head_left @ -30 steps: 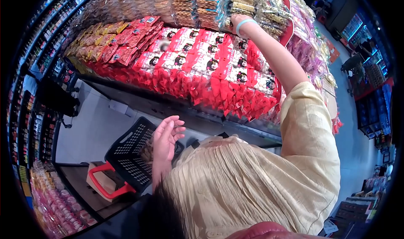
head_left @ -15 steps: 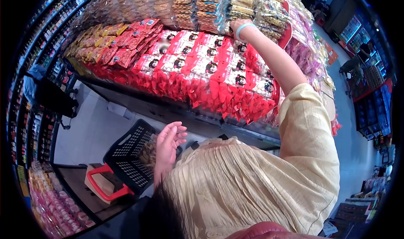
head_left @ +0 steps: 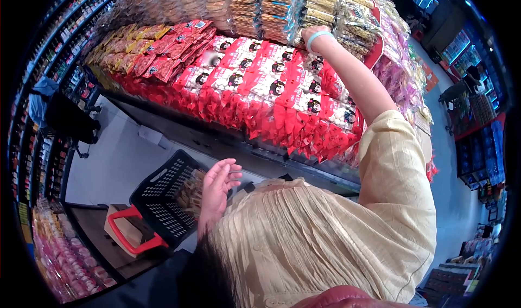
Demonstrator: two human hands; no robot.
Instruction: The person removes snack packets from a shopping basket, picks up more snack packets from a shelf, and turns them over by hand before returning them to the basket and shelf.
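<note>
My right hand (head_left: 311, 33), with a light-blue band on the wrist, reaches up into the clear packs of brown snacks (head_left: 320, 7) on the top of the display. Its fingers are hidden among the packs, so I cannot tell whether it grips one. My left hand (head_left: 220, 186) hovers open, palm up, fingers apart, just over the right rim of a black shopping basket (head_left: 160, 186) with a red handle (head_left: 133, 243). Some snack packs (head_left: 191, 195) lie inside the basket. Red bags with white sweets (head_left: 260, 85) fill the sloped display below my right arm.
The basket rests on a cardboard box (head_left: 120, 229) on a low stand. Yellow and red packs (head_left: 135, 53) lie at the display's left end. Pink packs (head_left: 59, 253) fill a bin at lower left. Shelves line the left aisle, and more stand at the far right.
My left hand has sunk slightly toward the basket, still open. My right hand stays at the clear snack packs on top.
</note>
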